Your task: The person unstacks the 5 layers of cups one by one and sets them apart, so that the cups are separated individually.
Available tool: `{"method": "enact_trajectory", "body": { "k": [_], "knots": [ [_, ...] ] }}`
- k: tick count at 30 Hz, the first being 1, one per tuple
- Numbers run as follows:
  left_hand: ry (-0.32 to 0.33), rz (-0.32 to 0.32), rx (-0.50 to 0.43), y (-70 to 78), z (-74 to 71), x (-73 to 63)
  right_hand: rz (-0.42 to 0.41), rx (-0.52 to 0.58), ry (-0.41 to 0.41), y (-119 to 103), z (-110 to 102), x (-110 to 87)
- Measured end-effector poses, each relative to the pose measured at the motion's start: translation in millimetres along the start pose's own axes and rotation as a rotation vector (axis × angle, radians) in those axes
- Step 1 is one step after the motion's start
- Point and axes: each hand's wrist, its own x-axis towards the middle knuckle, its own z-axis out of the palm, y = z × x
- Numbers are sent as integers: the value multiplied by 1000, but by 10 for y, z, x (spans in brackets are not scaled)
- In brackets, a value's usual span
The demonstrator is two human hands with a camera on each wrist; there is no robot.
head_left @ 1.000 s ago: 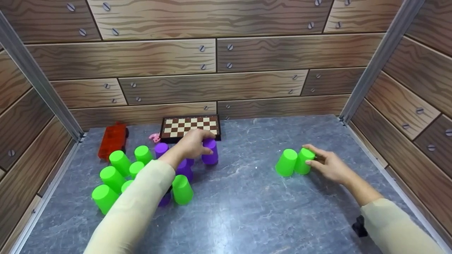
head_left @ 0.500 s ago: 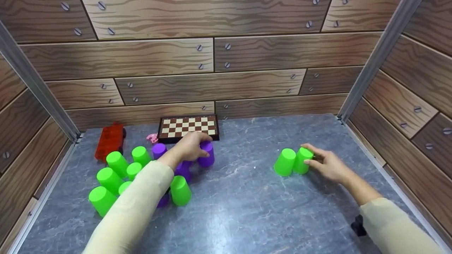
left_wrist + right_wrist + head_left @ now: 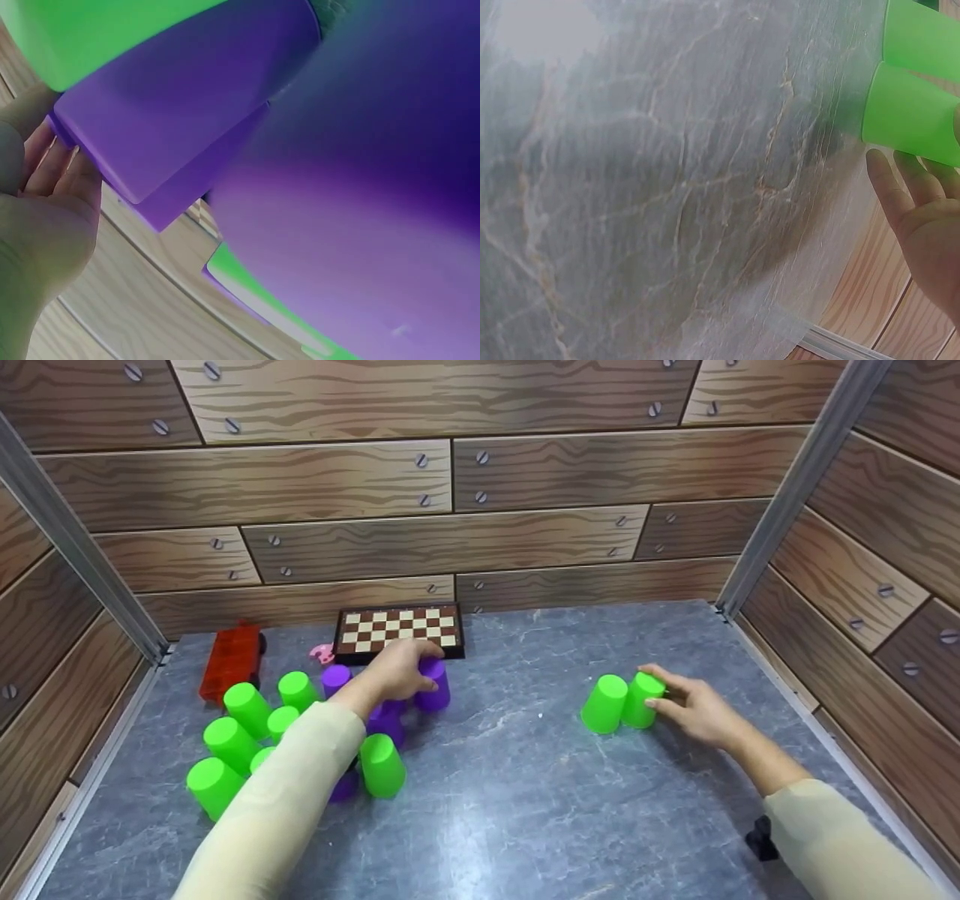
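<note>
My left hand [image 3: 403,671] grips an upside-down purple cup [image 3: 435,691], thumb on the near side and fingers over the far side. Other purple cups [image 3: 386,729] stand beside it, partly hidden by the left forearm. In the left wrist view, a large blurred purple cup [image 3: 360,195] fills the right side, and part of a green cup [image 3: 97,30] shows at top left. Farther right, my right hand [image 3: 696,711] holds a green cup [image 3: 642,701] between thumb and fingers. This cup stands upside down right against a second green cup [image 3: 604,706].
Several green cups [image 3: 232,744] stand in rows at the left, and a lone green cup [image 3: 382,766] is nearer the front. Behind lie a red toy vehicle [image 3: 231,661], a pink piece [image 3: 322,653] and a chessboard [image 3: 397,631]. A black object [image 3: 762,840] lies by the right sleeve.
My left hand has shifted the purple cup slightly left, toward the other purple cups. The right hand and its green cup keep their place; the head view has turned a little.
</note>
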Motion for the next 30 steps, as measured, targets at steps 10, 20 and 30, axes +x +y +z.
{"method": "enact_trajectory", "body": {
  "k": [10, 20, 30],
  "knots": [
    [46, 36, -4, 150, -69, -7, -2, -14, 3, 19, -4, -38],
    [124, 127, -124, 989, 203, 150, 15, 12, -5, 56, -35, -52],
    [94, 164, -289, 1584, 1149, 481, 22, -19, -1, 3, 2, -9]
  ]
}}
